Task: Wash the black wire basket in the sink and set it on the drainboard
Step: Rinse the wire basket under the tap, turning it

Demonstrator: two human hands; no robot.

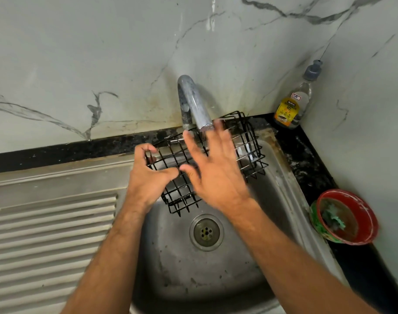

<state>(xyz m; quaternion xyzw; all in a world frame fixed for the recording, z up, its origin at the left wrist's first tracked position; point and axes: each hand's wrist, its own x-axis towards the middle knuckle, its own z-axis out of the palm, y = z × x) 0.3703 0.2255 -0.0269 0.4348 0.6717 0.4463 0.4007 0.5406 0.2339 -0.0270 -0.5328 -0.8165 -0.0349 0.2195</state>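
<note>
The black wire basket (pixel 247 143) hangs tilted above the steel sink (pixel 193 268), under the spout of the chrome tap (pixel 193 103). My left hand (pixel 148 175) grips its left edge, fingers curled round the wires. My right hand (pixel 213 164) is spread flat with straight fingers over the basket's middle, blurred, fingertips just below the spout. A thin stream of water runs from the spout. The ribbed drainboard (pixel 48 234) lies to the left of the sink bowl.
A dishwash gel bottle (pixel 293 103) stands in the back right corner on the black counter (pixel 306 155). A red bowl (pixel 347 216) with a green scrubber sits on the counter at the sink's right. The drain (pixel 206 232) is below the basket.
</note>
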